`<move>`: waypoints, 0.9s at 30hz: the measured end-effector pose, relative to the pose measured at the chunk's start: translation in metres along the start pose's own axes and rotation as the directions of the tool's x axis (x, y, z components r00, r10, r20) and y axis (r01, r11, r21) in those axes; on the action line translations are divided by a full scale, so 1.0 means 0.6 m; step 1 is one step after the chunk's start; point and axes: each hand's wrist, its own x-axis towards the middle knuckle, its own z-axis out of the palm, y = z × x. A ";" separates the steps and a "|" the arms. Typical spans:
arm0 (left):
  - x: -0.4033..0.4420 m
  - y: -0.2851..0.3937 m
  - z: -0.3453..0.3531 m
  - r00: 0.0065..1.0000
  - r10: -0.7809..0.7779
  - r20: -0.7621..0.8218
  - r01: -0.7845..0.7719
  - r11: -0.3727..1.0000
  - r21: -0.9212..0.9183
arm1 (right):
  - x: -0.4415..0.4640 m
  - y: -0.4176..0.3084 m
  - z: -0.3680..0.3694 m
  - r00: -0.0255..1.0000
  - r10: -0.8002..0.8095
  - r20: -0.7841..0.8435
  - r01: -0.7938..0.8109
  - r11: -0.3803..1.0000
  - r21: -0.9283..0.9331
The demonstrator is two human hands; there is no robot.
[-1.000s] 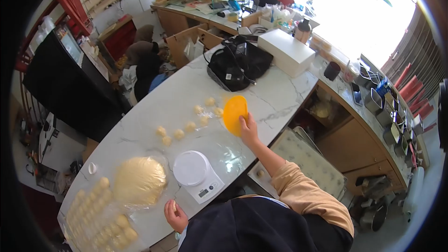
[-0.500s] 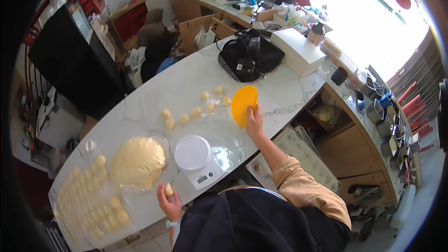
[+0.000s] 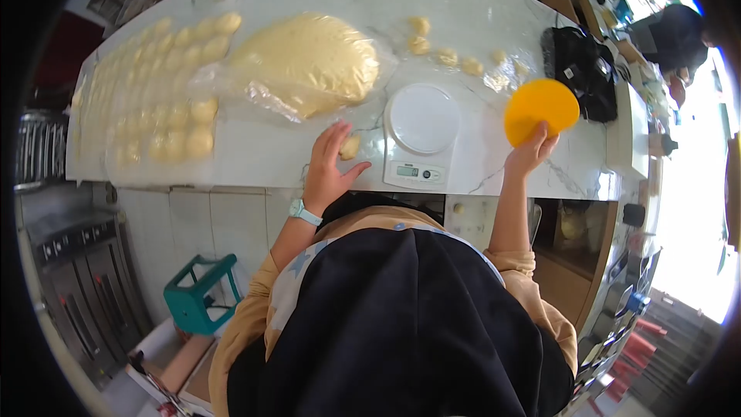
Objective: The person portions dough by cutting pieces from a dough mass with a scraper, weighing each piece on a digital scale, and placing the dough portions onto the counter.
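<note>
Left fingers [image 3: 334, 144] now splayed wider, beside dough piece [image 3: 350, 147]; right fingers [image 3: 540, 133] still pinch yellow scraper [image 3: 540, 104].

From afar I log scale [image 3: 423, 125] at near edge of desk [image 3: 482, 162]; dough piece [image 3: 350, 147] just left, dough mass [image 3: 309, 62] behind-left, balls [image 3: 176, 141] in rows farther left; lumps [image 3: 448, 57] behind, trailing right; scraper [image 3: 543, 110] right, bag [image 3: 588, 69] beyond

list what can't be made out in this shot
All in the head view:
Scale: the number on its display is too small and blurred.
Right hand: some fingers are hidden behind the yellow scraper.
Dough balls: exact count lost under shiny plastic.
Metal cabinet: left side cut off by the dark lens edge.
</note>
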 end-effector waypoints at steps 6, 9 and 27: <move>-0.024 -0.060 -0.002 0.992 0.042 0.115 -0.036 0.998 -0.054 | -0.107 -0.151 0.190 0.450 0.383 0.807 0.201 0.837 -0.509; -0.031 -0.060 0.002 0.992 0.008 0.125 0.003 0.996 -0.084 | -0.132 -0.144 0.224 0.248 0.332 0.910 0.459 0.787 -0.413; 0.050 0.013 0.002 0.845 -0.423 0.328 0.532 0.595 -0.603 | -0.156 -0.132 0.096 0.799 0.118 0.589 0.161 0.903 -0.399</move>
